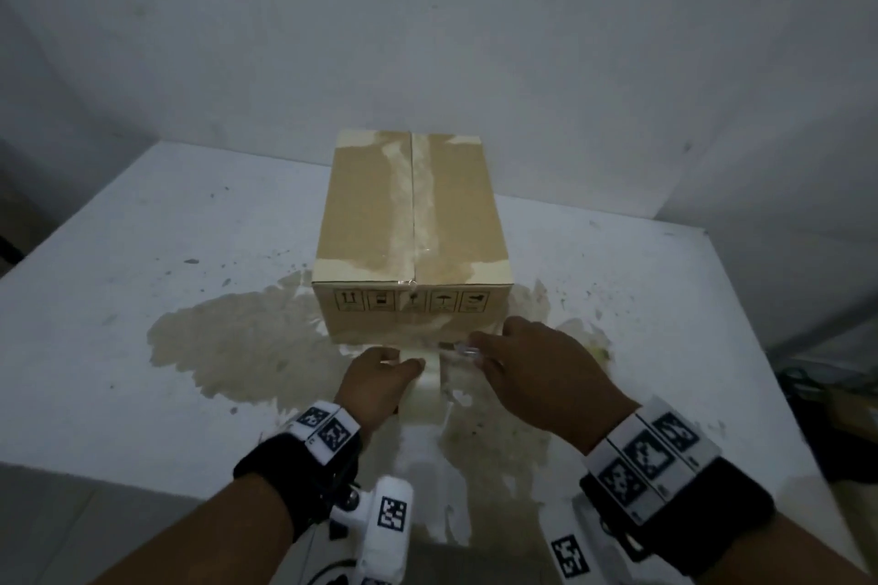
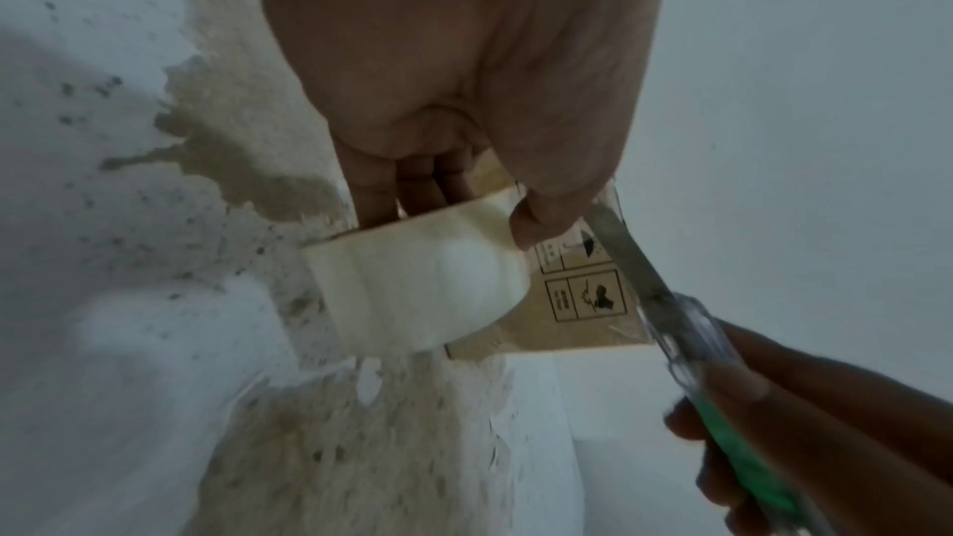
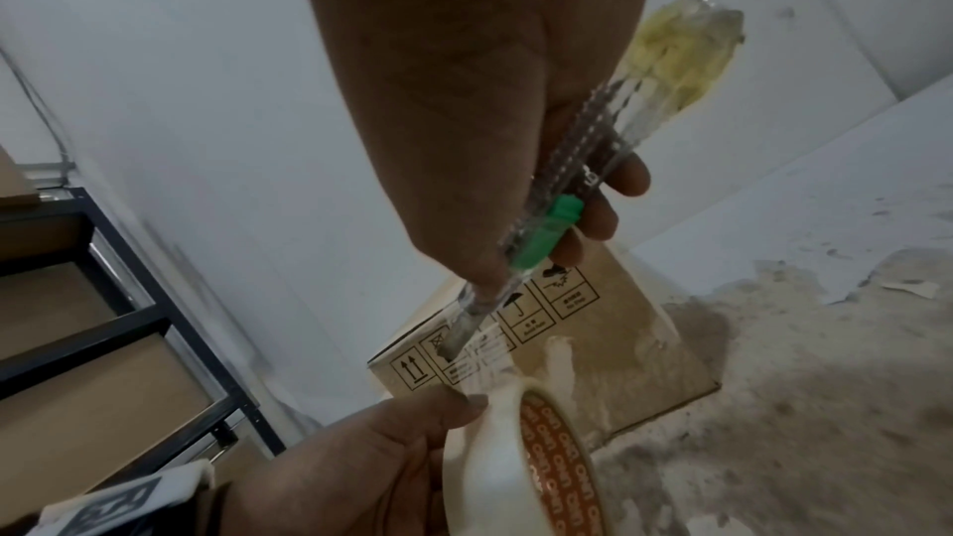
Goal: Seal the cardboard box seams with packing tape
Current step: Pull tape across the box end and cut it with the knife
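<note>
Your left hand [image 1: 377, 382] grips the tape roll [image 1: 427, 387] and your right hand [image 1: 537, 371] grips a knife [image 3: 541, 243] (blade at the tape), before the box [image 1: 412, 223] at the desk's [image 1: 142, 252] middle.

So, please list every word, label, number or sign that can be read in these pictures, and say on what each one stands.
Cardboard box, near side: a row of five handling signs; two upward arrows, an umbrella and a broken-glass sign show. Their small captions are too blurred to read.
Tape roll, inner core: repeated white lettering on orange, too blurred to read.
Wrist bands: black-and-white square code markers, no words.
Utility knife: a small mark on the clear handle, unreadable.
</note>
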`<action>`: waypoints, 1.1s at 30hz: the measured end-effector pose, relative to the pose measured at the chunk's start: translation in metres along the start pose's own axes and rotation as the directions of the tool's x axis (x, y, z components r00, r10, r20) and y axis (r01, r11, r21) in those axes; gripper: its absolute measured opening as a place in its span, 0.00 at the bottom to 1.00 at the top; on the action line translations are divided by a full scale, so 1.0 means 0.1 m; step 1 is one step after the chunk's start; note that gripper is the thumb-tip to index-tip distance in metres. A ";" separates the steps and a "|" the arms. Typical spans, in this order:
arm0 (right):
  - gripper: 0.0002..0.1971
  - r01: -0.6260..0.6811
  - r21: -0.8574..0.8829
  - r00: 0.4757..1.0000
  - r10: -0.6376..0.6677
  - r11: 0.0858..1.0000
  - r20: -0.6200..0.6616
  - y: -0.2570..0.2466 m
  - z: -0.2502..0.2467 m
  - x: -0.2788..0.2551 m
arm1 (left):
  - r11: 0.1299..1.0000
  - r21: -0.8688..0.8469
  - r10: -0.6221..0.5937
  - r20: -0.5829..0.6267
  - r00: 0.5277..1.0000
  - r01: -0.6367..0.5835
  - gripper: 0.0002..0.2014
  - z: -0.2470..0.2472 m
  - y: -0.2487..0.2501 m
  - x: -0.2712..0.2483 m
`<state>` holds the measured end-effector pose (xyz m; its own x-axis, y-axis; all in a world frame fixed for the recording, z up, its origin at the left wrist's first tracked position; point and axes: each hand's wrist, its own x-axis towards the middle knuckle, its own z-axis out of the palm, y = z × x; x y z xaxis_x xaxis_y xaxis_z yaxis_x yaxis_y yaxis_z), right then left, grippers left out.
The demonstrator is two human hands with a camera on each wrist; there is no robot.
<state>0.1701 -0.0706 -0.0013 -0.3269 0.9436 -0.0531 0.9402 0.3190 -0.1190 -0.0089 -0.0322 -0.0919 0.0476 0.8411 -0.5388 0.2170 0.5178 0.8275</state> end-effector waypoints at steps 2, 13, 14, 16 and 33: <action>0.18 -0.006 -0.010 1.000 0.006 1.000 -0.001 -0.02 0.01 0.00 | 0.999 -0.045 0.018 0.014 1.000 -0.017 0.30 0.02 -0.07 -0.06; 0.18 -0.033 -0.047 0.999 0.035 0.998 0.033 -0.03 0.00 0.06 | 0.995 -0.096 -0.010 0.060 0.998 0.016 0.24 0.03 -0.09 -0.06; 0.19 -0.032 -0.051 0.999 0.034 0.998 0.035 -0.03 0.01 0.07 | 0.996 -0.092 -0.009 0.062 0.998 0.015 0.25 0.03 -0.10 -0.05; 0.18 -0.030 -0.055 0.999 0.032 0.998 0.035 -0.05 0.02 0.09 | 0.996 -0.091 -0.010 0.059 0.998 0.015 0.25 0.03 -0.10 -0.05; 0.16 -0.085 -0.111 0.991 0.096 0.990 0.097 -0.18 -0.01 0.17 | 0.989 -0.137 -0.046 0.079 0.996 0.056 0.16 0.05 -0.18 0.05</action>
<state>0.1477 -0.0603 0.0005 -0.2430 0.9566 -0.1605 0.9693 0.2458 -0.0029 -0.0079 -0.0382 -0.1098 0.1147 0.8016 -0.5868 0.0833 0.5808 0.8098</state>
